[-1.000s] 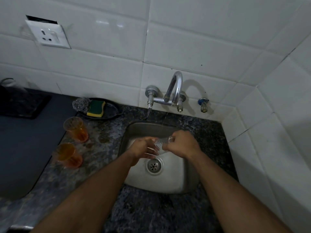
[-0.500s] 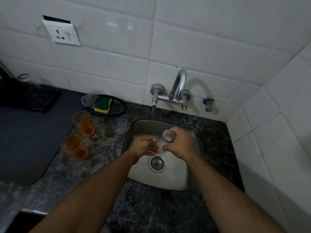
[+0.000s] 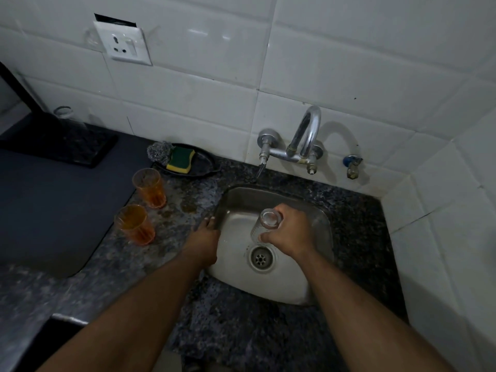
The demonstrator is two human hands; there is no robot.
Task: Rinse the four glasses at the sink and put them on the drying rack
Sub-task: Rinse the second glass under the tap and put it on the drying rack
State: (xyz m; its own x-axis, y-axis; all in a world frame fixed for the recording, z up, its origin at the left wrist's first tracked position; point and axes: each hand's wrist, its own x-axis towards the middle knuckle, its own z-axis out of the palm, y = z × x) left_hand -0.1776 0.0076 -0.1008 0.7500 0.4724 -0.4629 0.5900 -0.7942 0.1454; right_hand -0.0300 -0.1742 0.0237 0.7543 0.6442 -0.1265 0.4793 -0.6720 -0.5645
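While the right hand (image 3: 288,233) grips a clear glass (image 3: 264,224) over the sink (image 3: 271,285) — the left hand (image 3: 205,234) rests open, empty.

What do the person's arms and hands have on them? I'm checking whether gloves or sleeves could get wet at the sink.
Nothing that shows. Both forearms are bare from the bottom edge of the picture to the wrists, with no sleeve or cuff in view. The left hand and right hand wear no gloves, and no watch, ring or bracelet is visible. The light is dim, so something small could be missed.
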